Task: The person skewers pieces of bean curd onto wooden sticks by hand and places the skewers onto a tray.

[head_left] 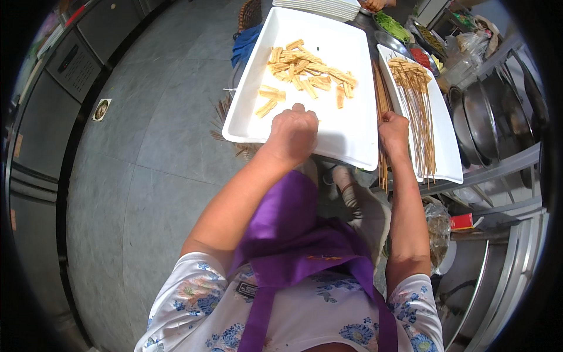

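Observation:
Pale yellow, ridged strips that look like tofu skin (302, 63) lie scattered in a large white tray (346, 138). My left hand (293, 132) is over the tray's near part, its fingers curled into a fist. Whatever may be inside that fist is hidden. Between this tray and a narrower white tray (444, 144) on the right lies a bundle of thin wooden skewers (382, 97). My right hand (394, 134) has its fingers closed on those skewers near their middle. In the narrower tray, skewers threaded with the same strips (409, 73) lie side by side, food ends away from me.
Stacked white trays (321, 4) stand behind the large one. Green leafy vegetables (392, 26) and a bowl of red food (420, 57) sit at the far right, where another person's hand (373, 4) shows. Metal basins (481, 120) fill a rack on the right.

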Demonstrator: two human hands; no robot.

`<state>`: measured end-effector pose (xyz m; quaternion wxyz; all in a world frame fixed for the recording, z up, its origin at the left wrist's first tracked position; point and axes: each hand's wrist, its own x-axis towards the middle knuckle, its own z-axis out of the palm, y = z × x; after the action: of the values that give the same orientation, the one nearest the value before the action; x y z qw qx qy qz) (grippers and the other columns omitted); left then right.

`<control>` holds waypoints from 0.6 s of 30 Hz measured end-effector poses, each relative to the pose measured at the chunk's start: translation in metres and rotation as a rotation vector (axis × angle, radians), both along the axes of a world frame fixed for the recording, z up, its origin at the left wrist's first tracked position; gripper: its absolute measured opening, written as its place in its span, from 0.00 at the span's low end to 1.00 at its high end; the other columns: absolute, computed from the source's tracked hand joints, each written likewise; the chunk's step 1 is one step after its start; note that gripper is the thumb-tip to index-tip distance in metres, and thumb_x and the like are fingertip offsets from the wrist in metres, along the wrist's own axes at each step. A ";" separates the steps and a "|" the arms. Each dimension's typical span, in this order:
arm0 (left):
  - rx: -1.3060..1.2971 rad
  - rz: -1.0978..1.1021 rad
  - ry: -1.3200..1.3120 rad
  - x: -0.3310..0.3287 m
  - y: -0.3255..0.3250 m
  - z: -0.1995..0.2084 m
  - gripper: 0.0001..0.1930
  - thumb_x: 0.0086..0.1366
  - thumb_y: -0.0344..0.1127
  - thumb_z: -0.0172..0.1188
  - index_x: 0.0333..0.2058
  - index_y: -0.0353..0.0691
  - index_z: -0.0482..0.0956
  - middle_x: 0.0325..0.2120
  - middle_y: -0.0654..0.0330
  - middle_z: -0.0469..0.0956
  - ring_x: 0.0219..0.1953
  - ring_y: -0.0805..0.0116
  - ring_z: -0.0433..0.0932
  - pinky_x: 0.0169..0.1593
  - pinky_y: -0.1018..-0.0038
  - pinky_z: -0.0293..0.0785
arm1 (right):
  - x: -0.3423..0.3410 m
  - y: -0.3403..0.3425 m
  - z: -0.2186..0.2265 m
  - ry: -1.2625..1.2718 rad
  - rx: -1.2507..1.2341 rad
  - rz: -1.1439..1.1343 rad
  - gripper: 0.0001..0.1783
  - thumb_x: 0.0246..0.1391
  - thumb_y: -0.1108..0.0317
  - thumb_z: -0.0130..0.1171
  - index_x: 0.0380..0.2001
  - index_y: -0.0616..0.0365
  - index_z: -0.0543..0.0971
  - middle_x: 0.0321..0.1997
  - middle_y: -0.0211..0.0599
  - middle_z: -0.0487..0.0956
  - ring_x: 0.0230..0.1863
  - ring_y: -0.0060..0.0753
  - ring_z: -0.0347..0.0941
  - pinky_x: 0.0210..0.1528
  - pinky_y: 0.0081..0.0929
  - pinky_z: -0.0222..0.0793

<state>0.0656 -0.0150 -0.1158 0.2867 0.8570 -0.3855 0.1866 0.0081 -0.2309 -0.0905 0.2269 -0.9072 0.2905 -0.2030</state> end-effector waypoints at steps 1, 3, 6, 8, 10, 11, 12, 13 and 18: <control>-0.013 -0.010 -0.009 0.001 0.001 -0.001 0.03 0.44 0.26 0.51 0.16 0.34 0.71 0.16 0.46 0.70 0.21 0.55 0.74 0.27 0.67 0.71 | -0.001 0.002 0.002 0.013 0.085 -0.017 0.08 0.37 0.72 0.56 0.21 0.68 0.75 0.22 0.52 0.75 0.24 0.44 0.73 0.30 0.34 0.67; -0.014 -0.033 0.004 0.002 0.001 -0.001 0.03 0.44 0.26 0.51 0.16 0.34 0.71 0.17 0.46 0.70 0.21 0.54 0.74 0.27 0.66 0.70 | -0.003 0.002 0.001 -0.059 0.221 -0.025 0.04 0.37 0.75 0.56 0.17 0.67 0.75 0.17 0.44 0.74 0.18 0.32 0.69 0.25 0.27 0.65; -0.001 -0.033 0.032 0.001 -0.001 0.001 0.03 0.45 0.26 0.50 0.17 0.33 0.72 0.18 0.45 0.71 0.22 0.52 0.73 0.28 0.66 0.70 | -0.002 -0.006 -0.007 -0.140 0.464 -0.040 0.01 0.37 0.79 0.55 0.16 0.66 0.75 0.15 0.36 0.73 0.18 0.23 0.66 0.23 0.22 0.63; 0.032 -0.028 0.062 0.001 -0.003 0.003 0.04 0.45 0.26 0.49 0.19 0.33 0.72 0.20 0.43 0.71 0.23 0.50 0.73 0.29 0.65 0.70 | -0.006 -0.008 -0.009 -0.152 0.488 -0.048 0.01 0.36 0.79 0.55 0.16 0.65 0.74 0.15 0.35 0.72 0.17 0.23 0.65 0.22 0.22 0.63; 0.084 -0.031 0.101 0.002 -0.004 0.007 0.04 0.46 0.26 0.48 0.20 0.32 0.72 0.21 0.42 0.71 0.24 0.49 0.73 0.31 0.64 0.70 | -0.011 -0.010 -0.011 -0.190 0.491 -0.032 0.01 0.34 0.80 0.54 0.15 0.65 0.73 0.14 0.32 0.70 0.16 0.21 0.63 0.21 0.21 0.61; 0.109 -0.025 0.115 0.002 -0.003 0.007 0.05 0.46 0.26 0.48 0.21 0.32 0.72 0.22 0.42 0.71 0.24 0.49 0.73 0.31 0.64 0.70 | -0.014 -0.006 -0.008 -0.211 0.509 -0.031 0.02 0.34 0.80 0.53 0.14 0.65 0.72 0.13 0.32 0.70 0.16 0.20 0.63 0.20 0.21 0.60; 0.134 -0.021 0.127 0.003 -0.003 0.009 0.05 0.46 0.26 0.48 0.21 0.32 0.72 0.22 0.41 0.71 0.25 0.49 0.73 0.32 0.63 0.70 | -0.019 0.000 -0.003 -0.233 0.528 -0.031 0.03 0.34 0.81 0.53 0.13 0.65 0.72 0.13 0.31 0.69 0.16 0.19 0.62 0.19 0.20 0.59; 0.158 -0.016 0.140 0.003 -0.003 0.010 0.05 0.46 0.26 0.48 0.22 0.32 0.72 0.23 0.41 0.71 0.26 0.48 0.73 0.32 0.63 0.70 | -0.025 0.003 0.000 -0.254 0.545 -0.030 0.03 0.33 0.81 0.53 0.12 0.64 0.71 0.13 0.30 0.69 0.16 0.19 0.62 0.19 0.20 0.58; 0.208 -0.033 0.185 0.004 -0.001 0.013 0.08 0.49 0.27 0.46 0.24 0.31 0.74 0.26 0.40 0.72 0.30 0.47 0.73 0.36 0.63 0.69 | -0.063 0.033 0.024 -0.345 0.944 -0.104 0.08 0.37 0.84 0.49 0.25 0.64 0.72 0.17 0.35 0.71 0.14 0.21 0.65 0.13 0.19 0.63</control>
<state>0.0699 -0.0159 -0.1030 0.2337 0.8892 -0.3885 0.0611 -0.0550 -0.1975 -0.0666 0.6465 -0.6433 0.3536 -0.2078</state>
